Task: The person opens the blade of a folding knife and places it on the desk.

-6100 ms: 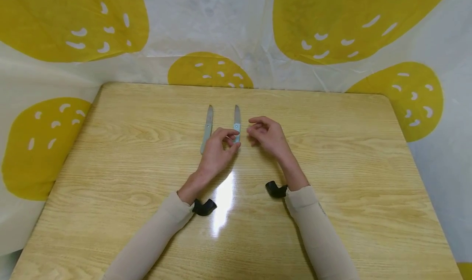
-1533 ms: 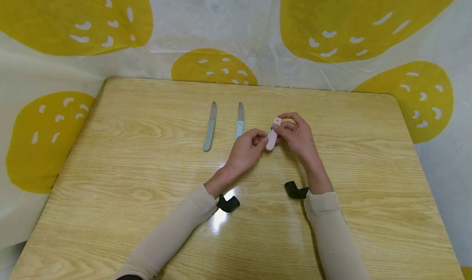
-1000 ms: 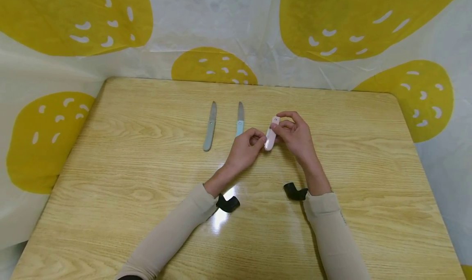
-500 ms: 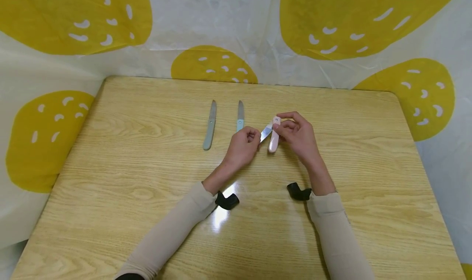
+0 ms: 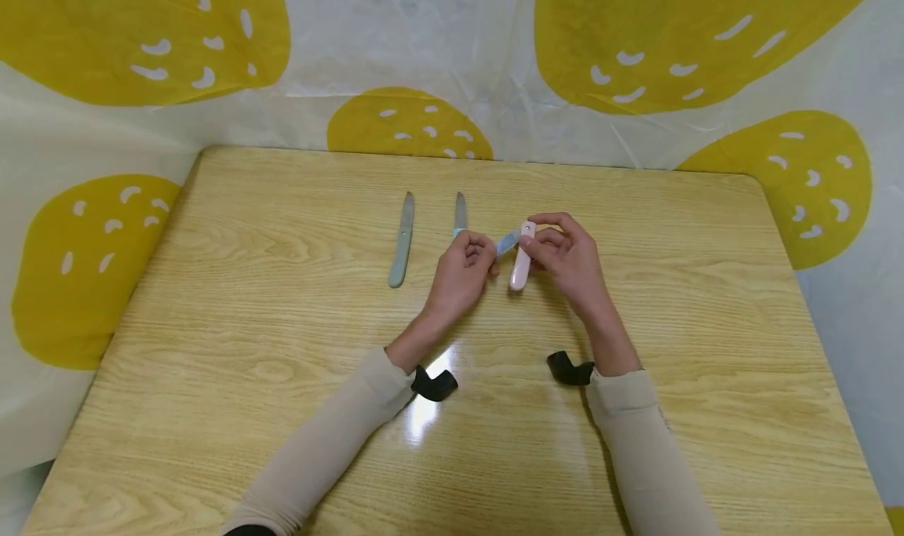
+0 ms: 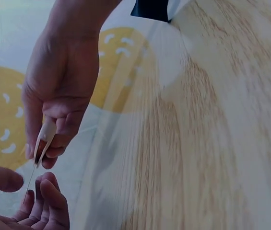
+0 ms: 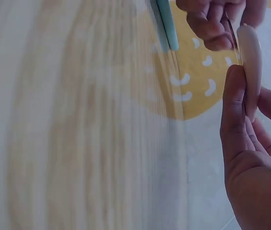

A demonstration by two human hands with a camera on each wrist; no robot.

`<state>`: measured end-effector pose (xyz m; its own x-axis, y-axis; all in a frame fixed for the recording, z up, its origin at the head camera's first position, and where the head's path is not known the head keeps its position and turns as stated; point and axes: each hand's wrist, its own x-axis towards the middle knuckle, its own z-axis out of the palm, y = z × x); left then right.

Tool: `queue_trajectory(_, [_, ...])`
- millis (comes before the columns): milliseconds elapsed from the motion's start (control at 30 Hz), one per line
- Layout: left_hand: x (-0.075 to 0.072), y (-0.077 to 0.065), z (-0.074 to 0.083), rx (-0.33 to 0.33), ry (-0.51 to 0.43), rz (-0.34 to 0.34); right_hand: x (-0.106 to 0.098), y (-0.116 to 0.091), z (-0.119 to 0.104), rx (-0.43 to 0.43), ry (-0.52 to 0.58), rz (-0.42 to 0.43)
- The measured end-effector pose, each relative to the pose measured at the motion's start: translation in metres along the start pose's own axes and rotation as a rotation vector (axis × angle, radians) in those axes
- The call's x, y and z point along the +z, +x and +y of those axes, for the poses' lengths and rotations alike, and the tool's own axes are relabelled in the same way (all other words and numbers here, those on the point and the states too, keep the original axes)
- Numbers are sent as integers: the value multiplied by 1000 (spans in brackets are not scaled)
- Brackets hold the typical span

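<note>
A pink folding knife [image 5: 521, 268] is held above the table, its blade [image 5: 508, 242] swung partway out of the handle. My right hand [image 5: 568, 265] grips the handle near the pivot between thumb and fingers. At the blade's free end, my left hand [image 5: 462, 273] has curled fingers around the tip; in the left wrist view the blade's edge runs between thumb and index finger. Left of the hands lies a grey-green knife [image 5: 401, 246], unfolded. A light blue knife [image 5: 461, 210] lies beside it, also unfolded, its handle mostly hidden behind my left hand.
The wood-grain table [image 5: 247, 324] ends at the back against a white curtain [image 5: 410, 41] with yellow patterns. Black curved pieces [image 5: 434, 384] stick out at both wrists.
Earlier the hands were near the blue knife; then they held the pink knife folded. Its blade has since swung out leftward, following my left hand, while my right hand stays nearly in place.
</note>
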<state>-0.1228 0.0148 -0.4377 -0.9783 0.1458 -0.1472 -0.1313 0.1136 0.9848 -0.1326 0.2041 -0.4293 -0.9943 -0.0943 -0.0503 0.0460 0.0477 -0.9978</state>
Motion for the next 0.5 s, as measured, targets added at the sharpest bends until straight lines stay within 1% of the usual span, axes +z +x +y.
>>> queue_trajectory(133, [2, -1, 1, 30, -44, 9, 3, 0, 1, 2, 13, 24])
queue_trajectory(300, [3, 0, 1, 66, -80, 35, 4, -1, 0, -7, 36, 41])
queue_trajectory(400, [3, 2, 1, 72, -98, 46, 4, -2, 0, -15, 50, 38])
queue_trajectory(500, [2, 3, 1, 63, -112, 49, 4, -2, 0, -20, 52, 34])
